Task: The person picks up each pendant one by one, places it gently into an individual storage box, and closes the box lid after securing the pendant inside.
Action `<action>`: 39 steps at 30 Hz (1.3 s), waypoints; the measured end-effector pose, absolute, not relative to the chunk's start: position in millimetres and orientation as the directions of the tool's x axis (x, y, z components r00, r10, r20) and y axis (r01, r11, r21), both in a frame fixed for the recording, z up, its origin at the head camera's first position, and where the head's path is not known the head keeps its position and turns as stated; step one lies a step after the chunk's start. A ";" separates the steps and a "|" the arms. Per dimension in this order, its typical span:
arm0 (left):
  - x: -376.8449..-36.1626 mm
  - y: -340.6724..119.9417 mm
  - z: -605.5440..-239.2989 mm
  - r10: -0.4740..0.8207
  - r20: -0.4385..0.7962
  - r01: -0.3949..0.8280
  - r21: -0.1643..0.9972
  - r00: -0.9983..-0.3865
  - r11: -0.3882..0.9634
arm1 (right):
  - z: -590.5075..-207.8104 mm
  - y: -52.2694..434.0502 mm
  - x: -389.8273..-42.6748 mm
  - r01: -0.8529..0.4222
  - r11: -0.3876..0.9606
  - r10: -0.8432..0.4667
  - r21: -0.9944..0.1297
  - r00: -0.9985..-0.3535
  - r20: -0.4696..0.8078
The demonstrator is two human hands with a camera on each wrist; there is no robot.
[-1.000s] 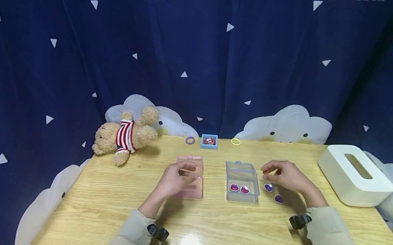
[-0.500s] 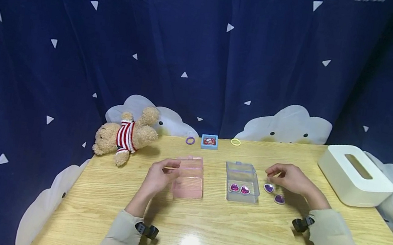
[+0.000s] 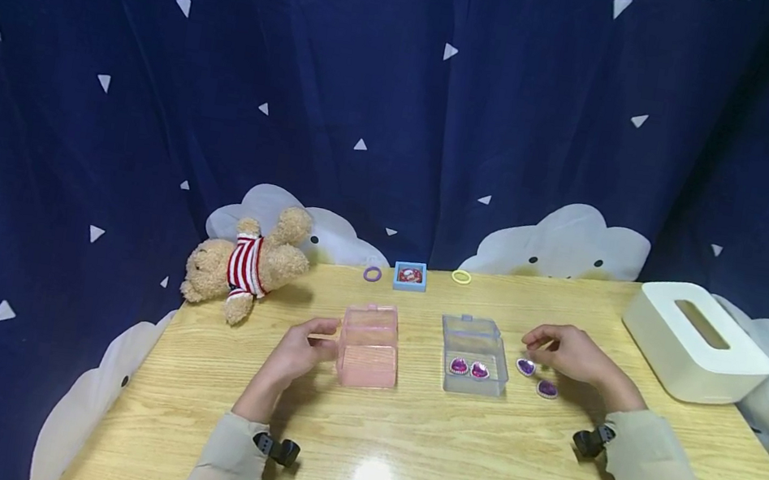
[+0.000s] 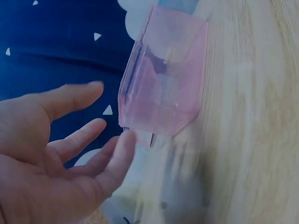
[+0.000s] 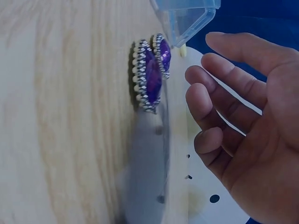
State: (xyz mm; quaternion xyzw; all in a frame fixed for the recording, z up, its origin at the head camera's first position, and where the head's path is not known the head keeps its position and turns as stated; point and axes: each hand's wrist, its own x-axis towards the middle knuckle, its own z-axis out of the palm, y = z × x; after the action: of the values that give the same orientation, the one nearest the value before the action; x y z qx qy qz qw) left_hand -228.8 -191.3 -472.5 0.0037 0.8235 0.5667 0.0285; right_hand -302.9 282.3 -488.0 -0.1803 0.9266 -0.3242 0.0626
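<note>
My left hand (image 3: 298, 351) is beside the left edge of a pink clear plastic box (image 3: 367, 365), whose lid lies folded back. Its fingers are loosely bent with nothing between them, fingertips close to the box in the left wrist view. To the right, a bluish clear plastic box (image 3: 471, 383) lies with its lid back and two pink heart-shaped gems (image 3: 458, 366) inside. My right hand (image 3: 571, 352) hovers by two purple heart-shaped gems (image 3: 546, 389) on the table, its fingers relaxed and holding nothing. In the right wrist view both purple gems (image 5: 152, 77) show beaded silvery rims.
A teddy bear (image 3: 248, 262) in a striped shirt lies at the back left. Along the back edge are a purple ring (image 3: 372, 274), a small blue square box (image 3: 410, 276) and a yellow ring (image 3: 461, 277). A white tissue box (image 3: 697, 350) stands at the right.
My left hand has moved left from over the pink box to its left side. The right hand has shifted slightly right, away from the bluish box. Boxes and gems stay in place.
</note>
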 end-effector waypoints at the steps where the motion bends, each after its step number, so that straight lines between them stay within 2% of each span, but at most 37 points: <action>1: -228.7 -192.2 -473.7 0.062 -0.058 -0.033 0.936 -0.996 0.350 | -488.2 282.0 -302.4 -0.289 0.728 -0.373 -0.622 -0.928 -0.006; 5: -228.3 -194.6 -476.3 0.132 -0.105 -0.058 0.946 -0.986 0.319 | -489.2 280.4 -299.9 -0.269 0.741 -0.371 -0.616 -0.928 -0.040; 12: -229.3 -194.8 -479.0 0.155 -0.118 -0.069 0.954 -0.981 0.291 | -496.8 280.9 -300.4 -0.252 0.760 -0.368 -0.599 -0.927 -0.076; 30: -230.6 -198.9 -480.3 0.207 -0.146 -0.082 0.953 -0.968 0.291 | -502.4 277.5 -298.2 -0.292 0.793 -0.376 -0.535 -0.925 -0.053; 39: -232.0 -198.8 -480.5 0.259 -0.144 -0.069 0.958 -0.955 0.278 | -501.4 278.4 -297.5 -0.313 0.781 -0.398 -0.541 -0.916 -0.045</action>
State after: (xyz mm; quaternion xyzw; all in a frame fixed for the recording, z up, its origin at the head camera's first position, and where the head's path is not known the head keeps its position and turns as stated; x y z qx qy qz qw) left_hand -232.0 -198.8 -480.5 0.0600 0.7875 0.5979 0.1371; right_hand -297.5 278.4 -501.4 -0.1890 0.9403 -0.2721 0.0783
